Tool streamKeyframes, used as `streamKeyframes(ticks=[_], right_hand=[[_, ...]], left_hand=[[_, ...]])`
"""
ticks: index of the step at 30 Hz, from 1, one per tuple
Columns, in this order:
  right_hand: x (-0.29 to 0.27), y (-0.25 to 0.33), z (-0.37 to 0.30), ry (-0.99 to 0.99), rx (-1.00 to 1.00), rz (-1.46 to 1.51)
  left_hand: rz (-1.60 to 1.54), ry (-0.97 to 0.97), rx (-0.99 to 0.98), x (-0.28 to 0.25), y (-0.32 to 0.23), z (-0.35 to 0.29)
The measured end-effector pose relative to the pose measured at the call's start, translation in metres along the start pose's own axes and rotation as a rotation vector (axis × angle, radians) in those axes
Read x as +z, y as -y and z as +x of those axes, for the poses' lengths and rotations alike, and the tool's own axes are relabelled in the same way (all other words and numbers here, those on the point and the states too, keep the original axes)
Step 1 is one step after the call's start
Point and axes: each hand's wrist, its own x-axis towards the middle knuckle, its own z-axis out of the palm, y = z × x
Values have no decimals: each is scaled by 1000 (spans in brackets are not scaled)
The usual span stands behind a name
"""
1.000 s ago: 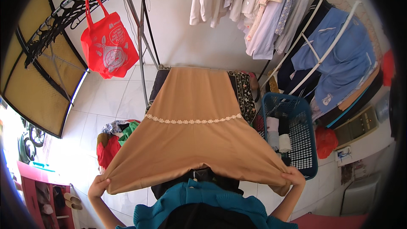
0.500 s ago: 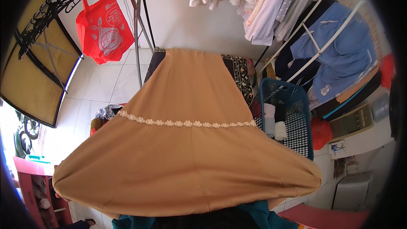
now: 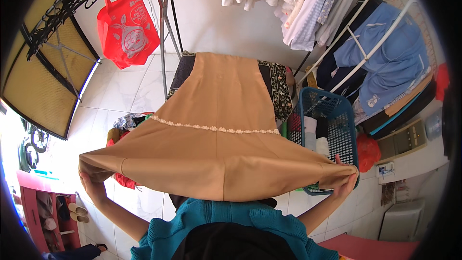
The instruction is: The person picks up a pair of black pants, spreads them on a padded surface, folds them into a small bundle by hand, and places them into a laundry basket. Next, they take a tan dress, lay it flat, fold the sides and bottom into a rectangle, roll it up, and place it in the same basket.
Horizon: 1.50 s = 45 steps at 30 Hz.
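Note:
A long tan skirt with a strip of white flower trim is spread out in front of me. Its narrow end lies over a dark, flower-bordered padded surface, while the wide hem is stretched between my hands. My left hand grips the hem's left corner, its fingers partly covered by the cloth. At the opposite corner, my right hand is closed on the bunched hem, near the front of a blue plastic basket.
Rolled clothes lie inside the basket. A red tote bag and black hangers hang at the left. White rack rails with blue garments stand at the right. Colourful cloths sit left of the skirt.
The hem has lifted and drawn away from my body, baring both forearms and hands. The skirt's wide part has folded up and narrowed, and the view has shifted slightly.

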Motion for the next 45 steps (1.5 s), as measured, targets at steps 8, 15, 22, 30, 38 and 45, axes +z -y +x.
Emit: streamKeyframes(ticks=[8,15,22,30,38,45], right_hand=[[-21,3,-69,-324,-195,-106],[9,-5,-94,-619,78,-69],[9,-24,-46,-664,267,99],[42,-69,166,-356,418,490],[111,-270,210,-51,1188,55],[114,-282,139,313,739,-528]], left_hand=[[490,-659,165,-93,18,-37],[505,-721,-15,-74,10,-10],[236,-594,-116,-64,29,43],[-469,-211,-284,20,133,233],[131,34,-1218,101,327,165],[329,487,-891,138,287,19]])
